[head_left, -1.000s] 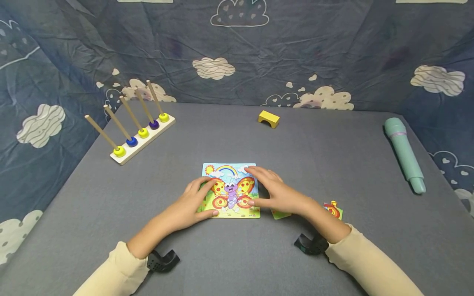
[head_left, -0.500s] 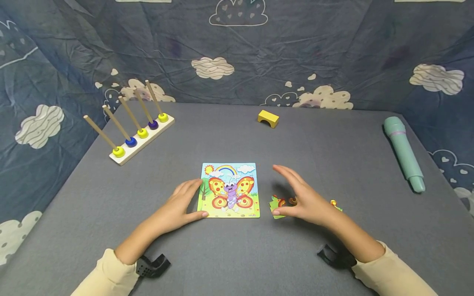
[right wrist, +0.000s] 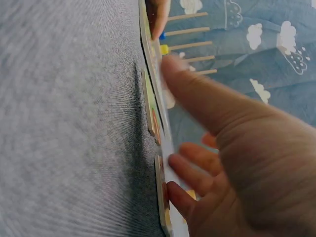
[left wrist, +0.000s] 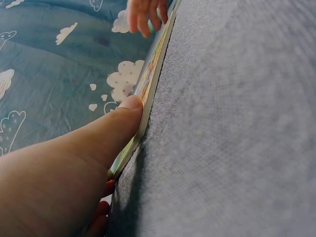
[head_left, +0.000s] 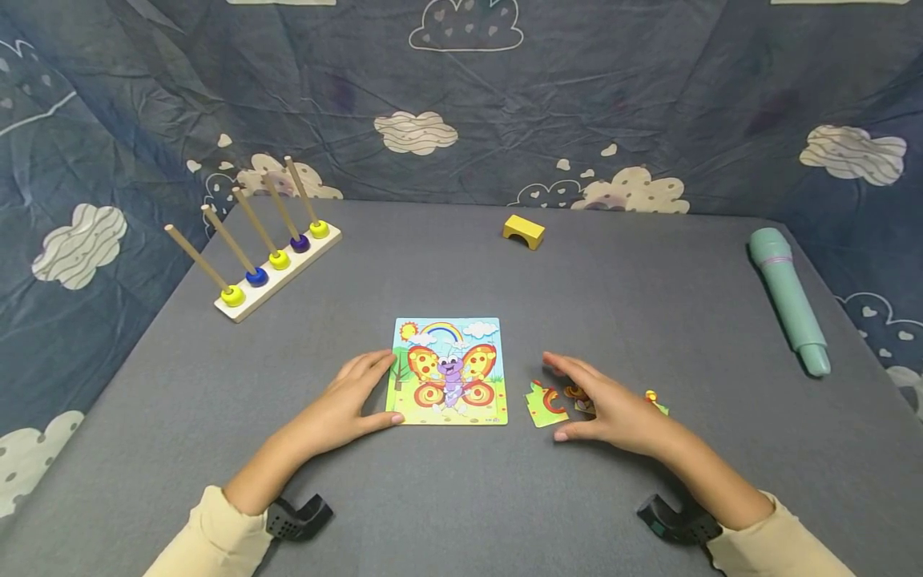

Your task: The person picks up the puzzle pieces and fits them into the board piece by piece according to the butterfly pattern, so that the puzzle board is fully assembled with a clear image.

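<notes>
A square butterfly jigsaw puzzle (head_left: 453,373) lies flat on the grey table, its picture filled in. My left hand (head_left: 328,413) rests at its left side, thumb on the lower left corner and fingertips at the left edge. In the left wrist view the thumb (left wrist: 116,123) touches the board's near edge. To the right, my right hand (head_left: 623,413) hovers with thumb and fingers spread apart, holding nothing. Below it lie a green and red puzzle piece (head_left: 546,405) and a brown and orange piece (head_left: 579,398), partly covered by the hand. Another piece (head_left: 654,401) shows behind the wrist.
An abacus-like peg stand (head_left: 277,272) with yellow, blue and purple beads sits at the back left. A yellow arch block (head_left: 524,232) stands at the back middle. A mint-green toy microphone (head_left: 788,300) lies along the right side. Cloud-patterned cloth (head_left: 461,96) hangs behind.
My left hand has drawn left off the picture to the puzzle's edge. My right hand has left the puzzle and moved right, over the loose pieces. The puzzle stays in place.
</notes>
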Demonstrator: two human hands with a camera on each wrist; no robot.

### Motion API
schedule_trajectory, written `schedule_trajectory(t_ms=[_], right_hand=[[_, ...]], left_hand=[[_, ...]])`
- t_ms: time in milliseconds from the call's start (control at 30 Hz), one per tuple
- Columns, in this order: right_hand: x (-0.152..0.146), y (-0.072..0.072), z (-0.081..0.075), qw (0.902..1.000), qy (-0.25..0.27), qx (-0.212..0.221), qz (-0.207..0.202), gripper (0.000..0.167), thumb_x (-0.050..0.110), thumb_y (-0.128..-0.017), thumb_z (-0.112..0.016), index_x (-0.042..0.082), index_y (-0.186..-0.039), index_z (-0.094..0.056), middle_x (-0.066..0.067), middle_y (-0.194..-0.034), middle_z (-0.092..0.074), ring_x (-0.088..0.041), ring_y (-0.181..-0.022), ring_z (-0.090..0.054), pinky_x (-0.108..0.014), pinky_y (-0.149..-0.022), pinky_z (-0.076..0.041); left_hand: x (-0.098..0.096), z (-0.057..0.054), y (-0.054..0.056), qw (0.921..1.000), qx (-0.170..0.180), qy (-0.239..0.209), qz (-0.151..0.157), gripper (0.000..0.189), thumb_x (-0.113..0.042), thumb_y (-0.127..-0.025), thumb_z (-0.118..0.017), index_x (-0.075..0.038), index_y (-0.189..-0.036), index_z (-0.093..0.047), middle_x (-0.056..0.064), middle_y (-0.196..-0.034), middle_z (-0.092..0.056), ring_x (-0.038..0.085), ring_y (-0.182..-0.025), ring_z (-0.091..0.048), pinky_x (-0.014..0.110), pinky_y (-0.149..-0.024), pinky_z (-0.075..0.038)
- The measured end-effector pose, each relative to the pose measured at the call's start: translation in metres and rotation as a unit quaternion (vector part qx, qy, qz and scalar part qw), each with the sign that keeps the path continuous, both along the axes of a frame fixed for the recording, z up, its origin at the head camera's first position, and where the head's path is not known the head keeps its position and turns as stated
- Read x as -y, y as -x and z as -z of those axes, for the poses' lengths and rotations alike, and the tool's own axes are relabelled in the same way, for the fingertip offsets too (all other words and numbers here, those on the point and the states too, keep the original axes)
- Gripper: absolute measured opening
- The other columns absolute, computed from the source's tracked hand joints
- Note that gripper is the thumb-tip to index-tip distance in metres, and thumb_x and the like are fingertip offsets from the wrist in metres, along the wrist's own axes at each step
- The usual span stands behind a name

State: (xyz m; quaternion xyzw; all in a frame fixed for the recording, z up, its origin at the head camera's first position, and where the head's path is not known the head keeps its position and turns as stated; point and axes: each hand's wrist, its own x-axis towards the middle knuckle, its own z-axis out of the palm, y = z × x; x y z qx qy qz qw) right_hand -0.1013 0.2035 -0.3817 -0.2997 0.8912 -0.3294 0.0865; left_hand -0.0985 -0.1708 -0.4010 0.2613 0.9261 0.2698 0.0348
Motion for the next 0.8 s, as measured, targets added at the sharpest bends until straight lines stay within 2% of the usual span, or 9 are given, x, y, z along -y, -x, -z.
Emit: schedule_trajectory(t_ms=[167, 333, 467, 633, 800], right_hand=[[-0.0033, 0.0018, 0.0055, 0.9992, -0.027, -0.022, -0.021, 0.080, 0.028, -0.072, -0.075, 0.005, -0.137, -0.035, -0.006, -0.132, -0.044, -0.024, -0.120, -0.040, -0.044, -0.093, -0.035], [-0.0035, 0.0033, 0.0073, 0.9966, -0.010, -0.066, -0.049, 0.069, 0.018, -0.071, -0.076, 0.000, -0.130, -0.044, -0.002, -0.120, -0.056, -0.015, -0.102, -0.051, -0.031, -0.080, -0.044], [-0.0012, 0.0027, 0.0050, 0.9944, -0.024, -0.089, -0.052, 0.063, 0.016, -0.071, -0.076, -0.001, -0.126, -0.049, -0.001, -0.111, -0.058, -0.009, -0.088, -0.050, -0.026, -0.072, -0.044], [0.0027, 0.0011, 0.0043, 0.9912, -0.056, -0.110, -0.046, 0.057, 0.018, -0.073, -0.075, -0.002, -0.122, -0.053, -0.001, -0.107, -0.056, -0.012, -0.093, -0.049, -0.032, -0.077, -0.043], [0.0057, -0.0015, 0.0024, 0.9919, -0.051, -0.111, -0.037, 0.053, 0.020, -0.070, -0.074, 0.003, -0.117, -0.056, 0.003, -0.103, -0.054, -0.012, -0.094, -0.049, -0.033, -0.077, -0.043]], left_hand=[[0.0005, -0.0005, 0.0000, 1.0000, 0.000, 0.001, 0.002, 0.080, -0.045, -0.079, -0.065, -0.002, -0.138, -0.032, 0.010, -0.139, -0.031, 0.026, -0.128, -0.024, 0.047, -0.099, -0.026], [0.0013, -0.0013, -0.0004, 1.0000, 0.001, 0.003, 0.004, 0.079, -0.044, -0.079, -0.065, -0.003, -0.139, -0.031, 0.010, -0.140, -0.031, 0.027, -0.128, -0.024, 0.047, -0.099, -0.026], [0.0016, -0.0017, -0.0007, 1.0000, 0.003, 0.004, 0.003, 0.080, -0.044, -0.080, -0.064, -0.003, -0.139, -0.031, 0.011, -0.140, -0.030, 0.027, -0.128, -0.023, 0.047, -0.099, -0.025], [0.0016, -0.0015, -0.0009, 1.0000, 0.004, 0.004, 0.004, 0.080, -0.045, -0.080, -0.064, -0.002, -0.139, -0.030, 0.011, -0.140, -0.030, 0.027, -0.128, -0.023, 0.047, -0.100, -0.025], [0.0014, -0.0011, -0.0004, 1.0000, 0.003, 0.007, 0.005, 0.080, -0.046, -0.080, -0.063, -0.003, -0.139, -0.030, 0.010, -0.140, -0.030, 0.027, -0.128, -0.023, 0.047, -0.099, -0.026]])
